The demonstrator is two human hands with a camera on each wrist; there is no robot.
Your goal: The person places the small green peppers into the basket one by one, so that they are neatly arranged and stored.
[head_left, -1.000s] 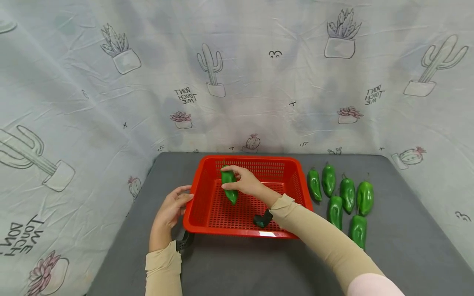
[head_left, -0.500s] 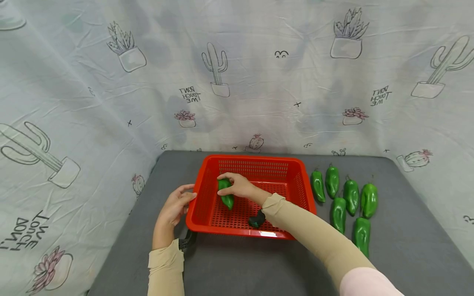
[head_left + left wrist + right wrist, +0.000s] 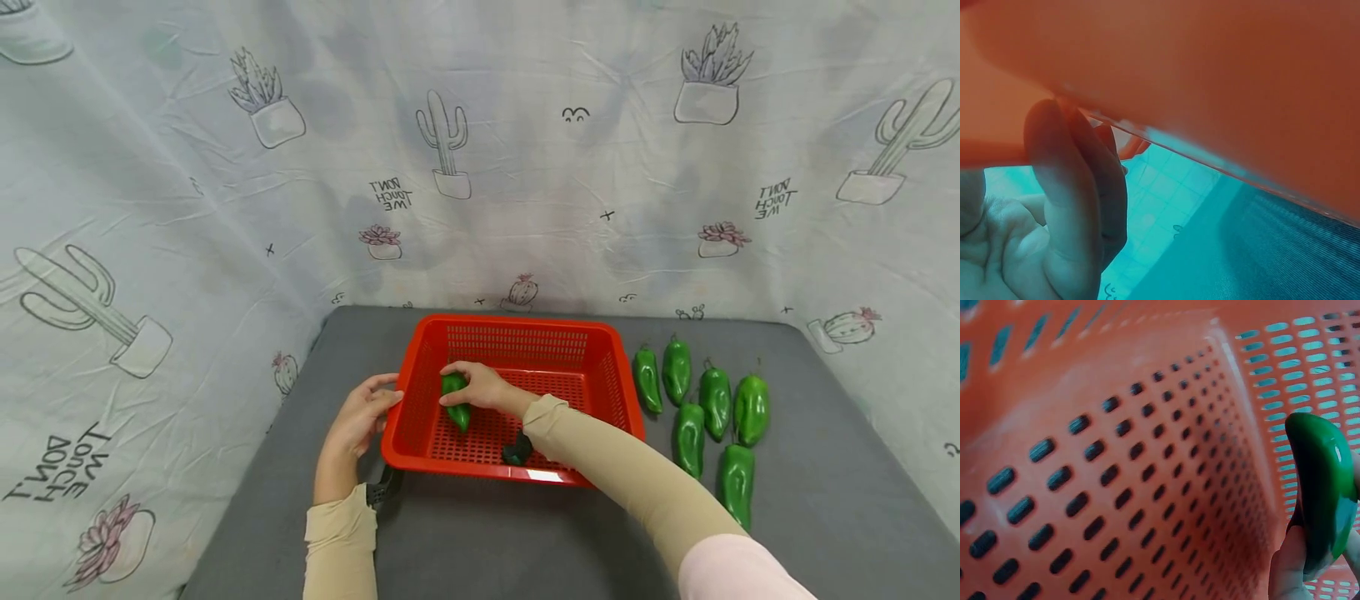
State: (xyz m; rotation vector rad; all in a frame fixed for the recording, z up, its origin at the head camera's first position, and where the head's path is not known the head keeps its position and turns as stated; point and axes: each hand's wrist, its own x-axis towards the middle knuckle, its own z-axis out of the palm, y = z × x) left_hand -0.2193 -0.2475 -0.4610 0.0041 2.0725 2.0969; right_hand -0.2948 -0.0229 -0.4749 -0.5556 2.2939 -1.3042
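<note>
A red perforated plastic basket [image 3: 517, 322] stands on the grey table. Inside its left half, my right hand [image 3: 487, 390] pinches a green pepper [image 3: 457, 417] between thumb and fingers, low over the basket floor. In the right wrist view that pepper [image 3: 1322, 481] hangs lengthwise in the fingertips, in front of the slotted wall. My left hand [image 3: 365, 417] grips the basket's left rim; from the left wrist, its curled fingers [image 3: 1072, 200] show under the rim, and the basket wall fills the upper part.
Several green peppers lie on the table right of the basket, among them a thin one [image 3: 648, 381] and a wide one [image 3: 752, 408]. A dark wrist camera [image 3: 517, 450] hangs from the right wrist. A printed cloth [image 3: 510, 208] encloses the table's back and sides.
My right hand has lowered the pepper toward the basket floor, a little nearer to me. The left hand keeps its hold on the rim. The head view has shifted slightly.
</note>
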